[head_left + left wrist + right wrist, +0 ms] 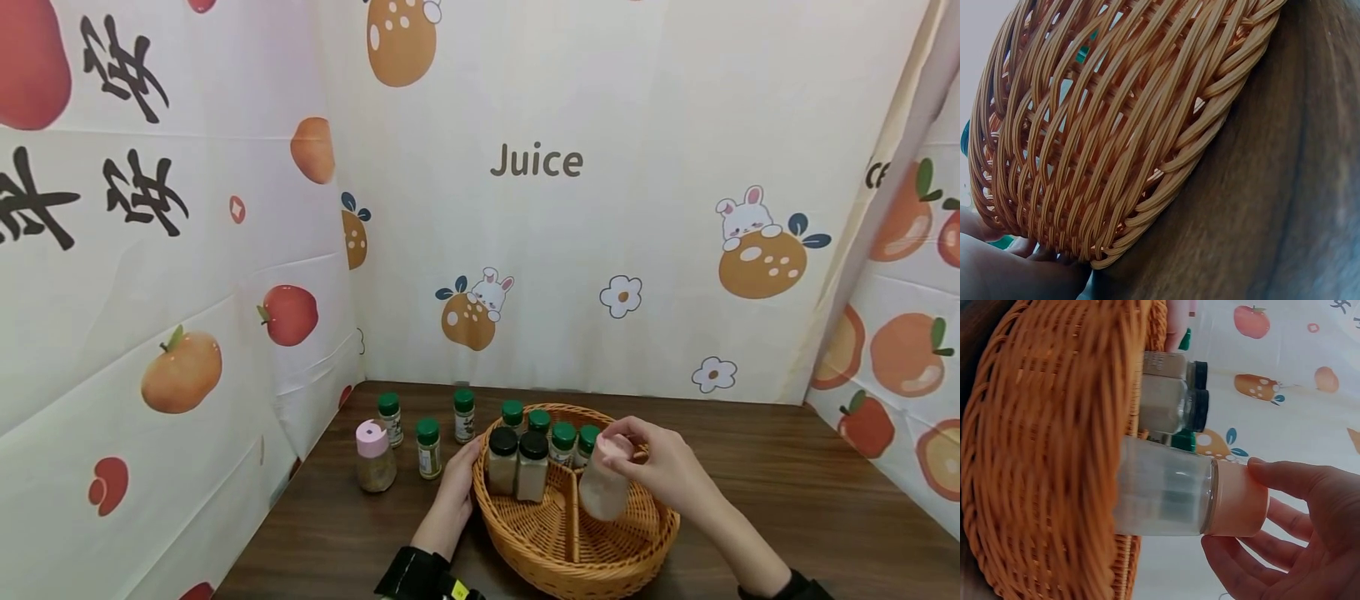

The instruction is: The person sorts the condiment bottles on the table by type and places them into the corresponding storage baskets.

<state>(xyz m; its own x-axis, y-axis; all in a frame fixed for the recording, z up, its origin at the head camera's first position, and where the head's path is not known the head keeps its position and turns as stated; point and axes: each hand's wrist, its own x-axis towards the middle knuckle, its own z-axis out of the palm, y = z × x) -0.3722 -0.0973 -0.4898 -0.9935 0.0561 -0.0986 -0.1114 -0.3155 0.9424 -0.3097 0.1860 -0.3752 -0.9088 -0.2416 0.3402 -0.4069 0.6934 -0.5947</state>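
Observation:
A round wicker basket (501, 533) with inner dividers stands on the table, its woven side (1116, 125) filling the left wrist view. My left hand (459, 479) grips the basket's left side near the rim. With thumb and fingertips, my right hand (660, 462) pinches the pink cap (1240, 499) of a clear bottle (603, 492). The bottle is slightly tilted, its lower part within the basket's right compartment; whether its base touches the bottom cannot be told. Two black-capped jars (532, 471) and several green-capped spice jars (562, 442) occupy the basket's back and left.
Left of the basket, a pink-capped bottle (375, 462) and three green-capped spice jars, one of them nearest the basket's front left (429, 454), stand on the brown table (810, 492). Printed cloth (570, 250) hangs behind and at both sides.

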